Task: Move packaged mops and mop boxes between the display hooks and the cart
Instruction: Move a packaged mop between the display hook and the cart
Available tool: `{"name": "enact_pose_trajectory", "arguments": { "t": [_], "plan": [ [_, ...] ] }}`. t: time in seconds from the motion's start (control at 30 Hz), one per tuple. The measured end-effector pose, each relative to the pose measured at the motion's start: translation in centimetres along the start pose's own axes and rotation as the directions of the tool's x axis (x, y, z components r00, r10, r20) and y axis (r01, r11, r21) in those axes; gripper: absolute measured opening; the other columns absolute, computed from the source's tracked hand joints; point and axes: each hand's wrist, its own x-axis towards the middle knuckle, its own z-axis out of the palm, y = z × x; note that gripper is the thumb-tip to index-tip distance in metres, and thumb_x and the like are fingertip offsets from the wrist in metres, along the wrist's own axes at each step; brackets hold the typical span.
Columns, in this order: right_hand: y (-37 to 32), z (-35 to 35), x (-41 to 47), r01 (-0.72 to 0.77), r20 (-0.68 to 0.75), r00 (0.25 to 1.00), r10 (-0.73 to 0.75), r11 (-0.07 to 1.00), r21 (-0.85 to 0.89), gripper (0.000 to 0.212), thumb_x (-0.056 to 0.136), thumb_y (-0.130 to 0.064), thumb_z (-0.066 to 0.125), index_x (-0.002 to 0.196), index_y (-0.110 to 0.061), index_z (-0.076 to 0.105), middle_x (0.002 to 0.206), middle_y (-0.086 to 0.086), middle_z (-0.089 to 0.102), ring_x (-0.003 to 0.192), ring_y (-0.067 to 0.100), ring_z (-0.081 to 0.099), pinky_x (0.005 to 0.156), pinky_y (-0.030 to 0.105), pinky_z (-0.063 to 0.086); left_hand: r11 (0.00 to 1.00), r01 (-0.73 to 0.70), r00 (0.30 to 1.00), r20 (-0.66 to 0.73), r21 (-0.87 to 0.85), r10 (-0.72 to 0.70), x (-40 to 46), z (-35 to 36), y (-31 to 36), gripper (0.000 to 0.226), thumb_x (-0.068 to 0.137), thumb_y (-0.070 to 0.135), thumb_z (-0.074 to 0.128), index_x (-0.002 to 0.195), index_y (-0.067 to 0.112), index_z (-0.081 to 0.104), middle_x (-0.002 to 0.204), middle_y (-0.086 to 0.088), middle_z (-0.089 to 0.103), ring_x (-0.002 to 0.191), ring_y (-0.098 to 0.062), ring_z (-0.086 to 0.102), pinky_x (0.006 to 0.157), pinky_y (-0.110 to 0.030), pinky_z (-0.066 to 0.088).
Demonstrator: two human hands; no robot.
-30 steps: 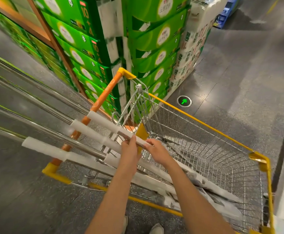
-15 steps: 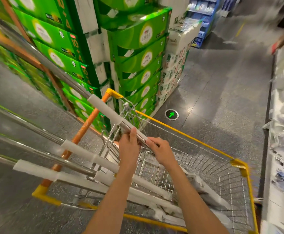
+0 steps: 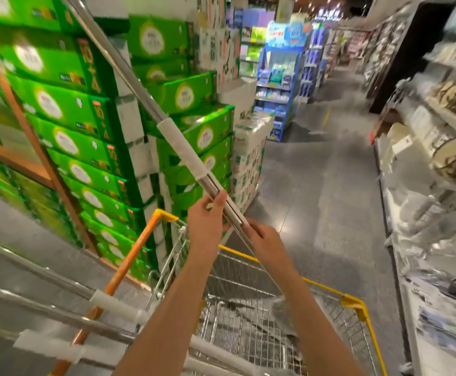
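Observation:
A long packaged mop (image 3: 179,149), a silver pole with a white foam sleeve, slants up to the upper left above the cart. My left hand (image 3: 207,221) and my right hand (image 3: 262,237) both grip its lower part, close together. Below them is the yellow-rimmed wire cart (image 3: 354,302) with an orange handle bar (image 3: 129,264). Other packaged mops (image 3: 118,308) lie across the cart's near end, their poles sticking out to the left. Wrapped mop heads rest in the cart's basket, partly hidden by my arms.
Stacked green boxes (image 3: 66,109) fill the left side, next to white packs (image 3: 248,156). A blurred shelf with wrapped goods (image 3: 438,164) runs along the right. The grey aisle floor (image 3: 330,199) stretches ahead toward blue shelving (image 3: 281,77).
Both hands have lifted one mop out of the cart, its pole swinging from nearly level to steeply upward. The view has tilted up toward the aisle.

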Motion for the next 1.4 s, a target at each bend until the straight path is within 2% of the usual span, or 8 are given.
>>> {"name": "enact_pose_trajectory", "arguments": {
  "t": [0.17, 0.3, 0.67, 0.87, 1.03, 1.13, 1.3, 1.4],
  "plan": [
    [-0.5, -2.6, -1.8, -0.018, -0.006, 1.0, 0.018, 1.0, -0.001, 0.012, 0.099, -0.024, 0.062, 0.088, -0.031, 0.063, 0.061, -0.018, 0.052, 0.057, 0.0, 0.045, 0.058, 0.017, 0.036, 0.998, -0.061, 0.998, 0.033, -0.032, 0.062, -0.1, 1.1, 5.6, 0.028, 0.09, 0.038, 0.073, 0.088, 0.01, 0.073, 0.078, -0.009, 0.076, 0.072, -0.023, 0.075, 0.061, -0.037, 0.063],
    [-2.4, -4.2, -2.8, 0.009, -0.113, 0.994, -0.008, 1.0, 0.005, 0.01, 0.094, -0.002, 0.06, 0.088, -0.01, 0.062, 0.061, -0.008, 0.051, 0.052, 0.003, 0.048, 0.053, 0.015, 0.04, 0.992, -0.082, 0.99, 0.106, -0.095, 0.092, -1.3, 2.5, 9.5, 0.025, 0.09, 0.031, 0.075, 0.076, 0.011, 0.069, 0.074, -0.009, 0.075, 0.068, -0.021, 0.074, 0.057, -0.032, 0.061],
    [-13.0, -9.8, -5.4, 0.164, -0.423, 0.893, -0.155, 0.986, -0.016, 0.023, 0.099, -0.007, 0.053, 0.089, -0.027, 0.059, 0.07, -0.006, 0.065, 0.052, 0.007, 0.056, 0.052, 0.018, 0.046, 0.973, -0.229, 0.838, 0.507, -0.011, 0.203, -5.5, 5.4, 11.5, 0.023, 0.101, 0.028, 0.059, 0.082, 0.031, 0.071, 0.096, -0.016, 0.072, 0.091, -0.029, 0.067, 0.084, -0.045, 0.053],
    [-17.7, -11.7, -9.3, 0.247, -0.529, 0.833, -0.163, 0.965, 0.092, 0.016, 0.104, -0.015, 0.05, 0.102, -0.026, 0.061, 0.08, 0.003, 0.064, 0.06, 0.012, 0.056, 0.057, 0.023, 0.047, 0.971, -0.099, 0.705, 0.672, -0.219, 0.224, -9.1, 6.8, 14.5, 0.022, 0.072, 0.058, 0.069, 0.074, 0.037, 0.074, 0.095, -0.007, 0.058, 0.093, -0.023, 0.053, 0.084, -0.042, 0.042],
    [-21.0, -14.2, -13.8, 0.259, -0.649, 0.746, -0.151, 0.963, 0.075, 0.013, 0.104, -0.022, 0.049, 0.1, -0.015, 0.06, 0.079, 0.003, 0.063, 0.059, 0.011, 0.057, 0.05, 0.018, 0.044, 0.97, 0.092, 0.617, 0.778, -0.226, 0.123, -12.9, 8.2, 15.8, 0.023, 0.104, 0.021, 0.047, 0.117, 0.01, 0.062, 0.119, -0.011, 0.062, 0.114, -0.024, 0.055, 0.086, -0.033, 0.041],
    [-22.1, -15.6, -17.0, 0.271, -0.698, 0.703, -0.139, 0.959, 0.082, 0.015, 0.097, -0.037, 0.054, 0.096, -0.027, 0.065, 0.08, -0.002, 0.068, 0.059, 0.011, 0.061, 0.048, 0.018, 0.044, 0.965, 0.114, 0.533, 0.834, -0.238, 0.143, -15.6, 9.1, 16.0, 0.034, 0.106, 0.013, 0.036, 0.13, -0.003, 0.054, 0.127, -0.015, 0.058, 0.118, -0.025, 0.053, 0.095, -0.033, 0.04],
    [-21.9, -17.3, -22.7, 0.236, -0.791, 0.596, -0.136, 0.972, 0.01, 0.033, 0.083, -0.062, 0.058, 0.097, -0.035, 0.068, 0.083, -0.002, 0.072, 0.062, 0.016, 0.065, 0.048, 0.021, 0.045, 0.937, 0.03, 0.334, 0.887, -0.349, 0.32, -21.1, 11.6, 19.3, 0.026, 0.104, 0.002, 0.037, 0.098, 0.015, 0.059, 0.102, -0.007, 0.06, 0.092, -0.013, 0.06, 0.084, -0.018, 0.047],
    [-21.5, -18.4, -26.3, 0.203, -0.843, 0.524, -0.122, 0.979, -0.015, 0.031, 0.083, -0.06, 0.058, 0.098, -0.036, 0.069, 0.082, -0.001, 0.071, 0.064, 0.019, 0.066, 0.049, 0.022, 0.046, 0.912, -0.024, 0.202, 0.892, -0.409, 0.405, -24.8, 13.6, 20.2, 0.027, 0.104, 0.005, 0.045, 0.094, 0.015, 0.067, 0.095, -0.007, 0.064, 0.089, -0.024, 0.059, 0.081, -0.032, 0.047]
  ]
}}
